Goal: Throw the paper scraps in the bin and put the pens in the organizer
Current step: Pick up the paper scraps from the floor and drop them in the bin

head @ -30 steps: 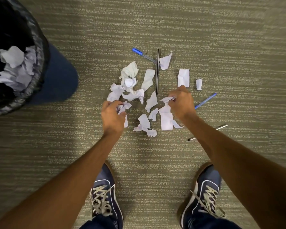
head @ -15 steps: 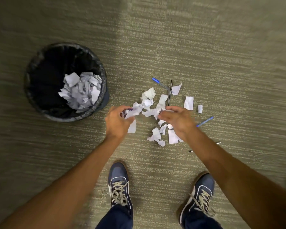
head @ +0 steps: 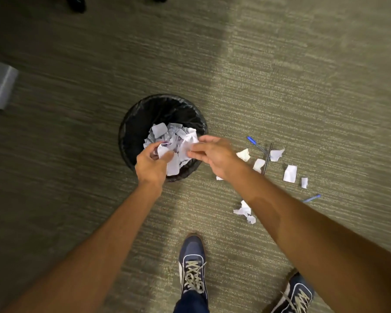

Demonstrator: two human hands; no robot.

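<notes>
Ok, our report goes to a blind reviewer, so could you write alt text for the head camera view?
Seen from above, a person's left hand and right hand hold white paper scraps over a black lined bin already holding paper. To the right, more scraps and pens lie on the grey-green carpet, above two blue sneakers.

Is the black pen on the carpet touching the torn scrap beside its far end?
Touching. In the head view the torn scrap lies against the black pen near its far end, with no carpet showing between them.

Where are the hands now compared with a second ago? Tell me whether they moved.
Yes. Both the left hand and right hand moved from the floor scraps to over the bin.
</notes>
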